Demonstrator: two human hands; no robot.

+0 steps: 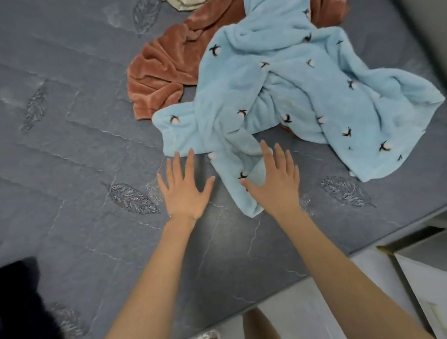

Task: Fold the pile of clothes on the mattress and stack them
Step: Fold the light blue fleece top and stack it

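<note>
Blue fleece (291, 94) lies crumpled on mattress (65, 157), partly over rust cloth (169, 68). My left hand (183, 189) and right hand (275, 183) are spread, holding nothing; I should smooth it flat before folding.

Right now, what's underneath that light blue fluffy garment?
A rust-brown velvety garment sticks out from under the blue garment at its left and far edges, all lying on the grey mattress. How far the brown cloth reaches underneath, or whether anything else hides there, is covered.
</note>
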